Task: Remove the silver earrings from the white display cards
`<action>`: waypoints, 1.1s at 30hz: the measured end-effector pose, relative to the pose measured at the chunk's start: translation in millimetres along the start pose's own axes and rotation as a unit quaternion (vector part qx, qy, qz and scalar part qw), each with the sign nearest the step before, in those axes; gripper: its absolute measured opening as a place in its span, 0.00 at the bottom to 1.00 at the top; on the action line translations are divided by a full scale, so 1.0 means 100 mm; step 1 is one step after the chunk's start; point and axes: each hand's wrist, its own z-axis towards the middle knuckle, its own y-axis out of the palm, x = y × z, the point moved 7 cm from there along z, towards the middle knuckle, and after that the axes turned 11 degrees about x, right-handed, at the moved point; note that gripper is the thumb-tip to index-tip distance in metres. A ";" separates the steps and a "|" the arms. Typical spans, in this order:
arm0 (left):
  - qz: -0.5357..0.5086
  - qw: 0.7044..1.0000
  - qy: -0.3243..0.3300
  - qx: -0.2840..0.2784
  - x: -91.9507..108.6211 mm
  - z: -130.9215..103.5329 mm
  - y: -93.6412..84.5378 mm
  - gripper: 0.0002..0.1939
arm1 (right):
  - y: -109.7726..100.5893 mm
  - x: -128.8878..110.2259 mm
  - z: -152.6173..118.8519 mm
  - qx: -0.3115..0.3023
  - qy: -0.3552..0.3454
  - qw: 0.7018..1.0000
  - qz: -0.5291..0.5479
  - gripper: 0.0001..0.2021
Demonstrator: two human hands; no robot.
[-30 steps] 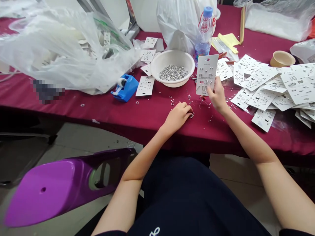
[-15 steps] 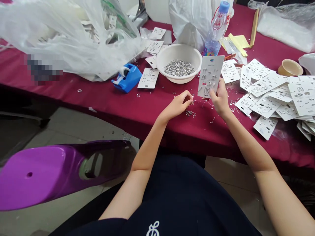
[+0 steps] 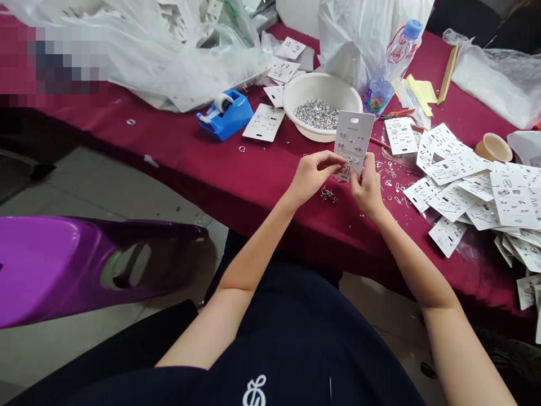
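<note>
My right hand (image 3: 367, 183) grips the lower right edge of a white earring card (image 3: 354, 132), held upright over the table's front part. Rows of small silver earrings sit on the card. My left hand (image 3: 315, 173) has its fingers pinched at the card's lower left, by the bottom earrings; whatever is between the fingertips is too small to make out. Just below the hands lies a little pile of silver pieces (image 3: 328, 195) on the dark red cloth. Behind the card stands a white bowl (image 3: 291, 101) of small metal parts.
A blue tape dispenser (image 3: 226, 115) and a loose card (image 3: 264, 122) lie left of the bowl. A bottle (image 3: 382, 84) stands behind it. Many cards (image 3: 454, 183) are heaped at the right, near a tan cup (image 3: 493, 148). A purple stool (image 3: 51, 265) is at lower left.
My left hand has moved from above the small pile up to the card's lower part. The card and my right hand have come slightly left, towards it. The view has shifted.
</note>
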 end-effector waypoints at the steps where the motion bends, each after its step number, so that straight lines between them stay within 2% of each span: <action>1: 0.021 1.000 0.014 0.010 0.01 -0.01 0.00 0.06 | 0.01 -0.03 -0.01 0.000 -0.007 1.000 -0.001 0.09; 5: 0.081 0.994 0.070 0.032 0.07 -0.06 0.00 0.04 | 0.02 -0.07 -0.04 0.008 -0.018 1.000 -0.011 0.08; 11: 0.100 0.988 0.116 0.038 0.11 -0.07 -0.03 0.01 | 0.05 -0.06 -0.06 0.004 -0.008 1.000 0.001 0.10; 15: 0.171 0.965 0.185 0.071 0.18 -0.08 -0.07 0.03 | 0.07 -0.08 -0.07 0.001 -0.013 1.000 0.014 0.10; 17: 0.197 0.956 0.200 0.081 0.19 -0.08 -0.08 0.04 | 0.08 -0.09 -0.08 -0.003 -0.011 1.000 0.026 0.10; 22: 0.144 0.974 0.172 0.017 0.18 -0.11 0.01 0.04 | 0.12 -0.11 -0.10 -0.022 -0.005 0.999 0.035 0.11; 27: 0.110 0.983 0.146 0.019 0.20 -0.12 0.02 0.04 | 0.12 -0.15 -0.11 -0.028 -0.002 0.998 0.053 0.10; 33: 0.124 0.982 0.139 0.020 0.19 -0.12 0.01 0.03 | 0.12 -0.19 -0.13 -0.035 0.005 0.998 0.055 0.09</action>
